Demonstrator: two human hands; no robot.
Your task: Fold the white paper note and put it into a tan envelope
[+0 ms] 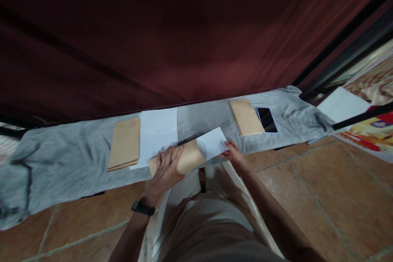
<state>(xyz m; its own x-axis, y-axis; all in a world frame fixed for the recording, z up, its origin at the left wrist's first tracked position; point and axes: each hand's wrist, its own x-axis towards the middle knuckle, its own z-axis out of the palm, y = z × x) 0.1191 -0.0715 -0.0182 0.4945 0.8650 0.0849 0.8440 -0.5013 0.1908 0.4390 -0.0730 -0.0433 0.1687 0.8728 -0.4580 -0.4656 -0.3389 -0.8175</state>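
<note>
A brown paper envelope (189, 156) lies tilted in front of me, with my left hand (167, 168) wrapped over its left half. From the envelope's right end sticks a white sheet of paper (212, 143), partly inside it. My right hand (233, 154) pinches the outer end of that sheet. To the left rests a stack of brown envelopes (125, 142), beside white paper sheets (159, 129) that my left hand and the held envelope partly cover. On the right is another pile of brown envelopes (246, 116).
A phone (267, 120) with a dark screen touches the right envelope pile. Grey cloth (70, 159) covers the narrow bench, and a dark red curtain (184, 41) hangs behind it. At far right are a white sheet (344, 105), a printed package (373, 133) and black frame bars.
</note>
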